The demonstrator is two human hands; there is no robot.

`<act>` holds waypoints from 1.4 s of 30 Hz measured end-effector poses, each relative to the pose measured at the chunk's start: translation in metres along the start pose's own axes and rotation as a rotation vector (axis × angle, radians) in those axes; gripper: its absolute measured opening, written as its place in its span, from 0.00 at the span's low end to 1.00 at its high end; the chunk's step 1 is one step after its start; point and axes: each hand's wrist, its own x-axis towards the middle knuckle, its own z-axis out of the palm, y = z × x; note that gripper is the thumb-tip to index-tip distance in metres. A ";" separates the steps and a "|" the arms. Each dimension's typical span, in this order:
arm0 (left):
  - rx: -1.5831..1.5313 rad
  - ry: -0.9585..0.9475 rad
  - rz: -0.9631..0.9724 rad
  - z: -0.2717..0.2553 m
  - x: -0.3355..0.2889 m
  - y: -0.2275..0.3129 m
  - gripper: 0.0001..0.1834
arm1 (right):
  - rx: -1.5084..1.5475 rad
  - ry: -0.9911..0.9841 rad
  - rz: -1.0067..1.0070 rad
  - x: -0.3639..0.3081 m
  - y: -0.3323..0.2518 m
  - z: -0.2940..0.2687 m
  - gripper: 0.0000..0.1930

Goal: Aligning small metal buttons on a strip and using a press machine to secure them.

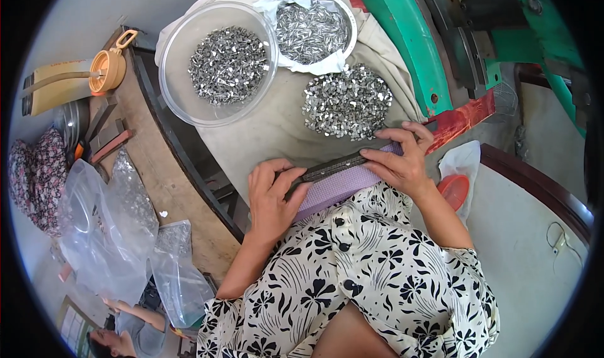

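Both my hands rest on a long dark metal strip (333,165) that lies across a folded purple cloth (336,189) on my lap. My left hand (272,197) presses on the strip's left end with its fingers curled over it. My right hand (402,162) grips the right end, thumb and fingers closed on it. Just beyond the strip, a loose heap of small shiny metal pieces (347,102) lies on a beige cloth (277,131).
A clear plastic bowl (182,100) and a second bowl (350,18), both with small metal pieces, stand farther back. A green machine (434,50) rises at the right. Plastic bags (107,232), a yellow jug (75,81) and another person (119,333) are at the left.
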 end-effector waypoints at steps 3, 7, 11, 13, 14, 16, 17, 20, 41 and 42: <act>-0.022 0.007 -0.016 0.001 0.000 -0.001 0.18 | 0.018 -0.031 0.003 0.000 0.001 0.000 0.17; -0.035 -0.014 -0.051 0.001 0.000 0.000 0.18 | 0.076 -0.056 0.049 0.001 -0.001 -0.005 0.19; -0.035 0.008 -0.034 0.001 -0.001 0.000 0.18 | 0.084 -0.046 0.076 0.004 -0.011 -0.007 0.20; -0.039 -0.004 -0.050 0.002 -0.001 -0.001 0.18 | 0.095 -0.051 0.115 0.006 -0.018 -0.006 0.21; -0.039 0.017 -0.034 0.002 -0.002 -0.001 0.18 | 0.096 -0.052 0.114 0.007 -0.021 -0.004 0.21; -0.046 -0.006 -0.054 0.002 -0.002 -0.001 0.18 | 0.139 -0.046 0.189 0.010 -0.026 0.000 0.21; -0.042 0.014 -0.039 0.002 -0.002 -0.001 0.18 | 0.138 -0.049 0.171 0.011 -0.027 0.002 0.21; -0.038 0.013 -0.044 0.001 -0.003 0.000 0.19 | 0.124 -0.057 0.181 0.015 -0.028 0.007 0.22; -0.036 0.024 -0.029 0.003 -0.002 -0.001 0.18 | 0.032 -0.033 0.135 -0.003 -0.011 0.002 0.16; -0.042 0.022 -0.033 0.003 -0.002 -0.001 0.18 | 0.026 -0.028 0.109 -0.003 -0.011 0.002 0.16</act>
